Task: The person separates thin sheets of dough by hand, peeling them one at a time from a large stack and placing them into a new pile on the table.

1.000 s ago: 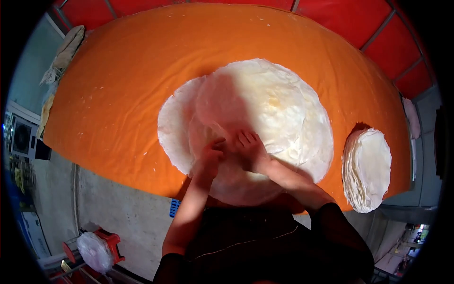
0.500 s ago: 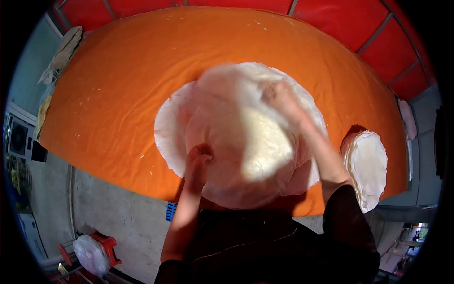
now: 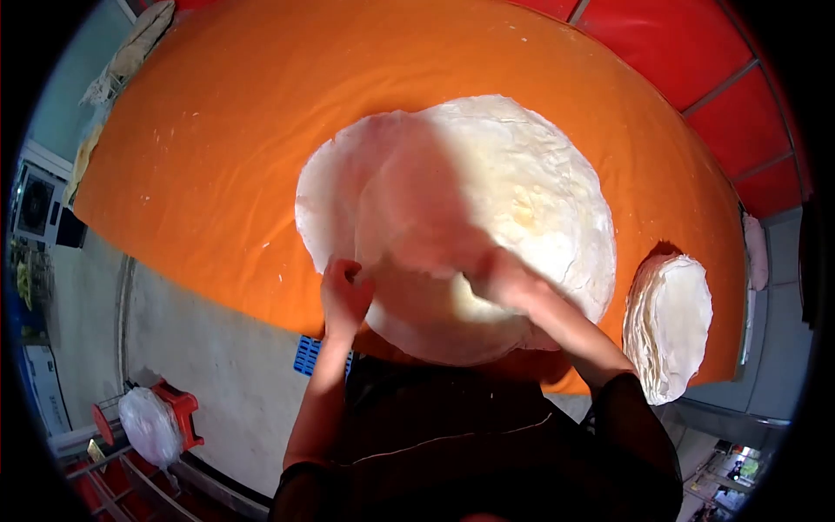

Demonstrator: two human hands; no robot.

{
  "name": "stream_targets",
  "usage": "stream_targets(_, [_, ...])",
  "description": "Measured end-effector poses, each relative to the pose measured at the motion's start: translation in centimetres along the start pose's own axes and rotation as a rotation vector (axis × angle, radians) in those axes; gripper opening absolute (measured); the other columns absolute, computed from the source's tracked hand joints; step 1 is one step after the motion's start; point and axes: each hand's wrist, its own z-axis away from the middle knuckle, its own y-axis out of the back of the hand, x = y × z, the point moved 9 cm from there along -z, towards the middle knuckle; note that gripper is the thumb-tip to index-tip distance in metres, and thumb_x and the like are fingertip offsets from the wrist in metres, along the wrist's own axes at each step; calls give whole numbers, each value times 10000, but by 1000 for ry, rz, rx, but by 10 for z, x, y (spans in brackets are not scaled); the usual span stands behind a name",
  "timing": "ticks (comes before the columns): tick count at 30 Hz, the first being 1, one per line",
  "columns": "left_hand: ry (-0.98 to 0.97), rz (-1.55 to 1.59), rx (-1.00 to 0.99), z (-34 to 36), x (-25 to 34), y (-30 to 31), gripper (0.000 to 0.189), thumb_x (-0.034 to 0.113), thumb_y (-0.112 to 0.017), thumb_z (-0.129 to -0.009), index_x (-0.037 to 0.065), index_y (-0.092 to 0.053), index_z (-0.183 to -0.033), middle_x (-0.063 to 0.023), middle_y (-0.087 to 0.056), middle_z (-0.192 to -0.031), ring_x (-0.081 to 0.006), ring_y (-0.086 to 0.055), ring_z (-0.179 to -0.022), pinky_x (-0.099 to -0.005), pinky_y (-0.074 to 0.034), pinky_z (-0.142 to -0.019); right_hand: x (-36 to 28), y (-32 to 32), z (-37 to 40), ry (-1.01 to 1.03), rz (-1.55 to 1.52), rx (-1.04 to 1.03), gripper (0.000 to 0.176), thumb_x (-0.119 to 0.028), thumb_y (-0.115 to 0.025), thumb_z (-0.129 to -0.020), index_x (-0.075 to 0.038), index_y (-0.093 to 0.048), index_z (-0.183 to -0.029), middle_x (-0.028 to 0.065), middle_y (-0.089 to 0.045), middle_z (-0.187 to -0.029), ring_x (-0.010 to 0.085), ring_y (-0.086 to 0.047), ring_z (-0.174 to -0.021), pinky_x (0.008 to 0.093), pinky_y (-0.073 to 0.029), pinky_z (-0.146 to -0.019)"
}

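Observation:
Large, thin round flatbreads [image 3: 548,187] lie overlapping on the orange cloth in front of me. My left hand [image 3: 346,297] is at their near left edge, its fingers curled with thumb and forefinger pinched on the rim of a flatbread. Smeared by motion, my right hand [image 3: 503,280] is low over the near middle of the breads. Its fingertips are too blurred to show whether they grip anything. A dark reddish shadow falls across the left and middle of the breads.
A stack of folded flatbreads [image 3: 670,326] sits at the right edge of the orange cloth [image 3: 235,174]. Red padded panels [image 3: 670,52] border the far side. Below left are a blue crate [image 3: 309,355] and a red stool [image 3: 178,409] with a plastic-wrapped bundle [image 3: 150,424].
My right hand has come down from the far right of the breads toward my body, and the lifted blurred sheet edge there is gone. My left hand has shifted slightly left. The view has tilted.

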Motion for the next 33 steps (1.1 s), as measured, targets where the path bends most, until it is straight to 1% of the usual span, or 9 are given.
stream_targets(7, [115,63,-234,-14,-25,-14,148,103,-573,-738,2,-539,-841,-121,-603,-773,-213,-577,-685,-320,-454,-583,-26,-33,21,-27,296,85,325,30,-510,-720,-82,-589,-1014,125,-626,-895,274,-619,-734,345,-515,-634])
stream_targets(17, [941,1911,-903,75,60,-51,622,458,-410,-876,61,-265,-1332,-117,-356,-1338,-273,-331,-1228,-447,-221,-1030,-63,-82,73,20,370,464,342,-55,-501,-758,-62,-579,-1091,97,-592,-1100,211,-590,-985,322,-509,-758])
stream_targets(20, [1024,1863,-936,78,58,-51,550,406,-442,-869,96,-332,-1310,-128,-377,-1320,-277,-337,-1224,-444,-261,-1012,-84,-73,67,-23,358,370,358,-72,-520,-753,-22,-557,-1106,124,-556,-1154,241,-536,-1074,356,-451,-860])
stream_targets(22, [362,1165,-1074,76,46,-50,580,315,-477,-857,93,-246,-1340,-140,-345,-1330,-297,-329,-1227,-441,-282,-1001,-90,-67,65,-57,326,369,370,-49,-516,-744,18,-535,-1107,168,-539,-1157,276,-508,-1101,393,-401,-910])
stream_targets(24, [268,993,-1062,75,35,-55,657,215,-515,-832,84,-147,-1360,-155,-306,-1340,-304,-333,-1221,-427,-319,-972,-76,-63,70,-16,398,432,364,-45,-517,-743,25,-533,-1100,189,-550,-1122,294,-523,-1070,402,-409,-898])
stream_targets(26, [730,1342,-1009,81,29,-66,778,104,-557,-795,69,-34,-1370,-173,-262,-1350,-298,-351,-1206,-399,-374,-925,-42,-52,62,-278,95,227,270,13,-520,-719,-10,-570,-983,196,-591,-889,323,-602,-738,378,-507,-645])
stream_targets(28, [713,1088,-893,78,5,-76,791,-16,-492,-778,66,47,-1350,-198,-284,-1307,-328,-331,-1220,-424,-377,-924,-8,-12,52,-244,-92,323,130,8,-548,-747,-21,-558,-621,100,-539,-526,228,-465,-428,302,-413,-439])
stream_targets(29, [692,1017,-899,73,3,-76,782,-28,-490,-777,57,37,-1349,-198,-290,-1302,-320,-334,-1221,-411,-386,-916,7,23,48,-605,-226,233,158,-43,-591,-773,-16,-601,-617,50,-565,-547,149,-420,-427,280,-374,-422])
stream_targets(33, [609,980,-894,70,-7,-83,768,-5,-527,-770,24,-19,-1346,-220,-305,-1281,-283,-371,-1181,-340,-416,-875,-63,190,28,-415,36,447,127,27,-563,-742,10,-630,-848,17,-606,-702,111,-522,-587,255,-432,-521])
